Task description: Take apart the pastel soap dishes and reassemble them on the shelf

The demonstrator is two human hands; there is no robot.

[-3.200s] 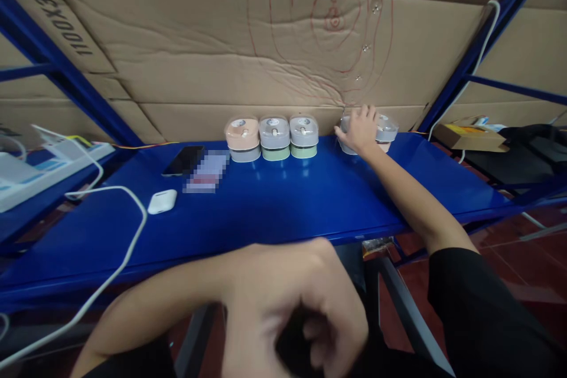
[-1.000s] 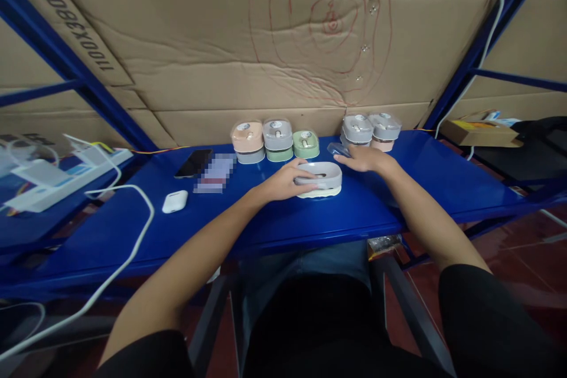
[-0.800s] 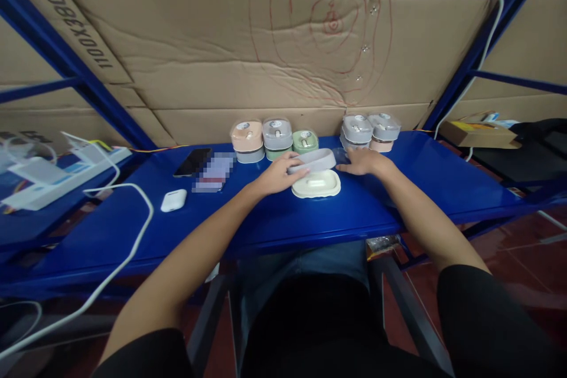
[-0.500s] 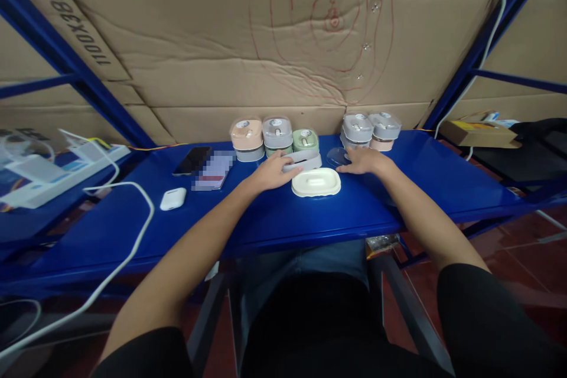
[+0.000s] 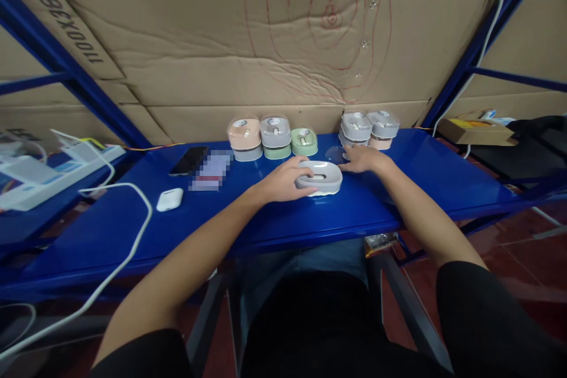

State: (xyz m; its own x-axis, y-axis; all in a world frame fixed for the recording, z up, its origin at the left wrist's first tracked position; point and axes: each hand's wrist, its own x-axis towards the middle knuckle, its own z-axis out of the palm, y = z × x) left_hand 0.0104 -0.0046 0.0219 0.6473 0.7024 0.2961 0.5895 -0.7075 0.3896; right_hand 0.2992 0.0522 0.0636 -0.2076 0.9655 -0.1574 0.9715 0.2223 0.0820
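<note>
In the middle of the blue table, my left hand (image 5: 286, 180) is closed around the left end of a grey oval box part (image 5: 331, 176) with a slot in its floor. The grey part sits over a cream oval base, and only a thin pale edge (image 5: 321, 193) of that base shows beneath it. Just behind and to the right, a clear plastic lid (image 5: 335, 155) lies low on the table. My right hand (image 5: 362, 159) has thumb and fingers at the lid's right edge, gripping it there; the fingertips are partly hidden.
Stacked oval boxes with clear lids, peach (image 5: 245, 133), grey (image 5: 275, 132) and green (image 5: 305, 141), stand along the back. More boxes (image 5: 355, 127) stand behind my right hand. To the left lie a white earphone case (image 5: 170, 199), phones (image 5: 189, 160) and a white cable (image 5: 144, 218).
My left hand has brought the grey box part forward and right, from in front of the green box onto the cream base. The right hand and clear lid stay almost still.
</note>
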